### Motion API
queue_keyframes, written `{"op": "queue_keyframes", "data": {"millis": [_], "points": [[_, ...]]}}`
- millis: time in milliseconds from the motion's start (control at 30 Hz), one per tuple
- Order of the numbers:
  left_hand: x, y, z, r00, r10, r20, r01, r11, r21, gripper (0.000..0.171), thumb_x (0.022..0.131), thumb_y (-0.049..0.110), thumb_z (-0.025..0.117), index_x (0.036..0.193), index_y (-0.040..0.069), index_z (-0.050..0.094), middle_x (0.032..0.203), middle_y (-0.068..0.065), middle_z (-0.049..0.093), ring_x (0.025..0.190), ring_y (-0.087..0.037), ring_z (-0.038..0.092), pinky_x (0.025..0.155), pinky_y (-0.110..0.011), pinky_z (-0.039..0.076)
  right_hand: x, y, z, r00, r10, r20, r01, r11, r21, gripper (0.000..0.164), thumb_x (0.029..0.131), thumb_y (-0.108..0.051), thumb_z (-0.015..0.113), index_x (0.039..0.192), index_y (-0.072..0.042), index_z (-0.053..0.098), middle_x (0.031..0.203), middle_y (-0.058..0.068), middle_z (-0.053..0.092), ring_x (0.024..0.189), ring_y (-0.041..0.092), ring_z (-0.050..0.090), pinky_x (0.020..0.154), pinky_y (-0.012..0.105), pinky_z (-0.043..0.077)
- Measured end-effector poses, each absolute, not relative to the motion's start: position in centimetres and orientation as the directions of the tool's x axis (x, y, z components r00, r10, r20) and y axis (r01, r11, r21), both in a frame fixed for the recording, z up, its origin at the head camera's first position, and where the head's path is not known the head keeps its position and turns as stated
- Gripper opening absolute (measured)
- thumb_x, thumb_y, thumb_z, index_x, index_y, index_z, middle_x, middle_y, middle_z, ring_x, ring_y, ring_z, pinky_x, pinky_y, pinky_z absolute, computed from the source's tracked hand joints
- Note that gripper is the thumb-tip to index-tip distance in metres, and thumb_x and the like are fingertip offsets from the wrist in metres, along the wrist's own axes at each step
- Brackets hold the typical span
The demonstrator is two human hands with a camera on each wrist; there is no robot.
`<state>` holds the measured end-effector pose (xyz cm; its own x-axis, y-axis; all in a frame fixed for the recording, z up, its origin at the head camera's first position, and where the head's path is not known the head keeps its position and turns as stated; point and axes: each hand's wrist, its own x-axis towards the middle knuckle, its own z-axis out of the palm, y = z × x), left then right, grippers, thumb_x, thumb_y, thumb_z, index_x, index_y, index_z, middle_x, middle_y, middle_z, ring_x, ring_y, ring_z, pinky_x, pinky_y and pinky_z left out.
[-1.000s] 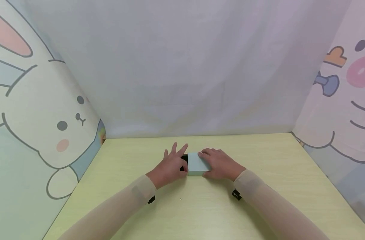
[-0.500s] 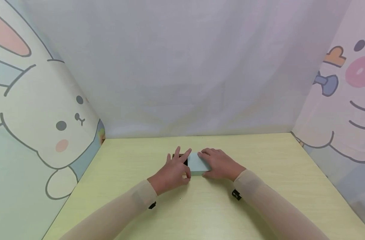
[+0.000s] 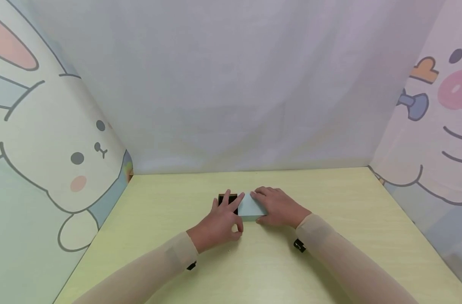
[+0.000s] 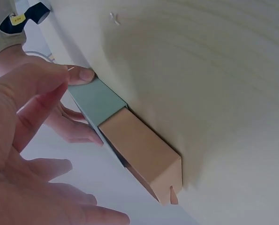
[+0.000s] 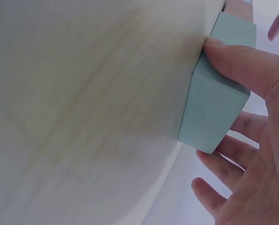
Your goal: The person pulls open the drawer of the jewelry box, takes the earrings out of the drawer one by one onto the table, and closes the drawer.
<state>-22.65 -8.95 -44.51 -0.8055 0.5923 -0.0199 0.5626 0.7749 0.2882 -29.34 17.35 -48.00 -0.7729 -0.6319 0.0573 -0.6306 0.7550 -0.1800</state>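
A drawer-style gift box lies on the table. Its pale green sleeve (image 3: 249,207) has a brown inner tray (image 4: 141,145) sliding out to the left, dark inside. My right hand (image 3: 282,207) grips the sleeve, thumb on the near side (image 5: 223,51) and fingers round the far side. In front of the tray, my left hand (image 3: 217,226) brings thumb and index tips together in a ring while the other fingers spread. A tiny thin white thing (image 4: 71,69) shows at those pinching tips; I cannot tell its kind. A notch marks the tray's end.
A tiny pale, shiny thing (image 4: 115,18) lies on the light wooden table (image 3: 170,198) in front of the box. A pale curtain (image 3: 249,97) hangs behind, and cartoon-printed panels (image 3: 56,139) stand at both sides.
My left hand has moved nearer and slightly right, away from the tray, uncovering more of its dark inside. The right hand and the sleeve stay in place.
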Motion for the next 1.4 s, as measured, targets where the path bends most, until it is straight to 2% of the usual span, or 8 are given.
{"op": "queue_keyframes", "data": {"millis": [433,667,867,1400], "points": [[-21.1,-8.5,-45.4,-0.794,0.606,-0.049,0.575,0.775,0.263,0.016,0.104,0.023,0.093,0.092,0.033,0.089,0.195,-0.013,0.037,0.179,-0.067,0.022,0.128,-0.094,0.037,-29.2,17.2,-47.9,-0.784,-0.619,0.048,-0.614,0.761,-0.211,0.086,0.099,-0.033,0.097,0.171,-0.004,0.058,0.169,0.017,0.065,0.152,0.039,0.065,0.130,0.064,0.054],[-20.7,-8.7,-45.8,-0.778,0.627,-0.046,0.597,0.760,0.258,0.013,0.103,0.025,0.094,0.093,0.032,0.092,0.195,-0.012,0.037,0.177,-0.070,0.024,0.128,-0.094,0.037,-29.2,17.2,-47.8,-0.759,-0.646,0.086,-0.650,0.741,-0.169,0.085,0.098,-0.033,0.098,0.168,-0.002,0.061,0.164,0.018,0.068,0.148,0.039,0.068,0.124,0.063,0.057],[-20.5,-8.8,-46.2,-0.775,0.632,-0.033,0.605,0.755,0.254,0.013,0.103,0.026,0.094,0.092,0.033,0.091,0.195,-0.011,0.037,0.177,-0.071,0.025,0.129,-0.094,0.037,-29.1,17.2,-47.8,-0.763,-0.641,0.087,-0.645,0.745,-0.171,0.085,0.098,-0.032,0.098,0.168,-0.002,0.061,0.164,0.018,0.068,0.149,0.039,0.068,0.124,0.063,0.057],[-20.7,-8.7,-47.3,-0.785,0.618,-0.047,0.580,0.760,0.295,0.013,0.105,0.030,0.093,0.092,0.034,0.092,0.196,-0.008,0.036,0.180,-0.068,0.019,0.132,-0.094,0.031,-29.4,17.5,-48.4,-0.760,-0.645,0.083,-0.647,0.736,-0.199,0.085,0.099,-0.033,0.097,0.169,-0.001,0.059,0.165,0.020,0.067,0.150,0.042,0.067,0.126,0.066,0.056]]}}
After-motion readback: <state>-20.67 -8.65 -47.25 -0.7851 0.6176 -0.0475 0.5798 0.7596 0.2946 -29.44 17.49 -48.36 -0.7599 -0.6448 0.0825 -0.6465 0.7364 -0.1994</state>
